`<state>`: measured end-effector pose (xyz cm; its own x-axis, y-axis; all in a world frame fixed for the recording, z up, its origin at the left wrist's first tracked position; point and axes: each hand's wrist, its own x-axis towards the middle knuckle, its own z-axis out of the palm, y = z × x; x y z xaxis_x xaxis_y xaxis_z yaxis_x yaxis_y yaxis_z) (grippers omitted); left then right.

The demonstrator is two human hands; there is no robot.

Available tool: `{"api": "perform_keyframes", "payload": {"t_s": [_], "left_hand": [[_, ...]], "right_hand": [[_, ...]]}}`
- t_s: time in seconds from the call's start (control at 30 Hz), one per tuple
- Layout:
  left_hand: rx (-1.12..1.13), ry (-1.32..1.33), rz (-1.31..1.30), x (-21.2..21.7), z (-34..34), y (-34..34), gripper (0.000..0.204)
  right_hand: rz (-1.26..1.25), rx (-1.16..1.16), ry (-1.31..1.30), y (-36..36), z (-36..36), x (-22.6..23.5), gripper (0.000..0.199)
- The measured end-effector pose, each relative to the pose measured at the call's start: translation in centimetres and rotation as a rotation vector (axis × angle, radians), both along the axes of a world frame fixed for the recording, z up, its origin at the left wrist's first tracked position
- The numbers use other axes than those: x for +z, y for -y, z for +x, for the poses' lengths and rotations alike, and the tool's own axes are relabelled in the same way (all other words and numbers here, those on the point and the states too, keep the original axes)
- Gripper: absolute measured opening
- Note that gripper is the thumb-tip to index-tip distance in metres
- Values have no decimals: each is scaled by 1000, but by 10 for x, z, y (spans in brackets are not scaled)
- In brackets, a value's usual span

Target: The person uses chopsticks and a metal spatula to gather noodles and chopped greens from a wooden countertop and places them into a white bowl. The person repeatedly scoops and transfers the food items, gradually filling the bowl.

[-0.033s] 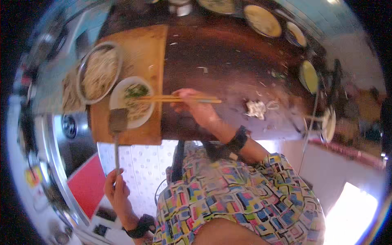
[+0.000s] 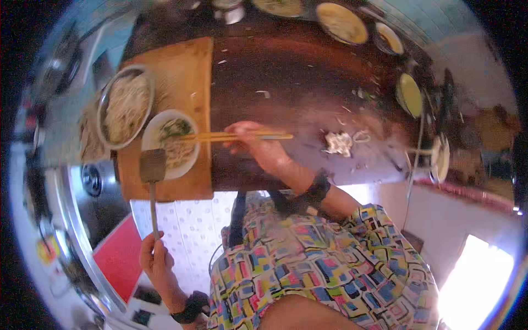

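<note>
My right hand (image 2: pixel 257 146) is closed round a pair of wooden chopsticks (image 2: pixel 214 136). Their tips reach into a white bowl (image 2: pixel 190 166) of noodles (image 2: pixel 177 151) topped with chopped greens (image 2: pixel 175 128). At the lower left, my left hand (image 2: pixel 158 260) grips the handle of a metal spatula (image 2: pixel 153 165), whose flat blade lies over the bowl's near left rim; I cannot tell if they touch. Beside the bowl stands a larger metal bowl (image 2: pixel 102 113) heaped with pale noodles (image 2: pixel 127 107). Both bowls are on a wooden board (image 2: pixel 187 63).
Crumpled foil-like scrap (image 2: pixel 339 143) and small bits lie on the dark table (image 2: pixel 291 71). Several dishes line the far and right edges, among them a yellow-filled bowl (image 2: pixel 344 23) and a green bowl (image 2: pixel 409 95). A stove-like appliance (image 2: pixel 93 179) stands left of the board.
The whole view has shifted slightly, so the board and bowls appear a little farther left. Both hands keep their holds on the chopsticks and spatula; the chopstick tips remain at the greens.
</note>
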<state>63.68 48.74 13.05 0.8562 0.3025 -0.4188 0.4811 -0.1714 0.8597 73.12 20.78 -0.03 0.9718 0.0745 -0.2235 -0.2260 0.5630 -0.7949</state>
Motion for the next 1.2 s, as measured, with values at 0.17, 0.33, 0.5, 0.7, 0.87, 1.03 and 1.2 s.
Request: {"api": "perform_keyframes", "payload": {"t_s": [0.17, 0.33, 0.5, 0.7, 0.87, 1.03, 1.2], "left_hand": [[-149, 78, -146, -17, 16, 29, 17], [-459, -22, -193, -31, 42, 87, 18], [-864, -144, -180, -48, 65, 155, 21], [-929, -367, -264, -77, 69, 209, 16], [-905, -337, -299, -83, 68, 222, 16], [-917, -284, -310, -80, 65, 232, 16], [-920, -299, -320, -73, 63, 242, 16]], "right_hand": [[-71, -208, 47, 40, -22, 21, 25], [-187, -532, -48, 114, -78, 35, 28], [-314, -839, -105, 191, -140, 27, 29], [-539, -849, -205, 239, -229, 20, 27], [-583, -890, -314, 247, -263, -4, 28], [-523, -766, -312, 233, -229, -21, 30], [-785, -506, -159, 224, -199, 1, 28]]}}
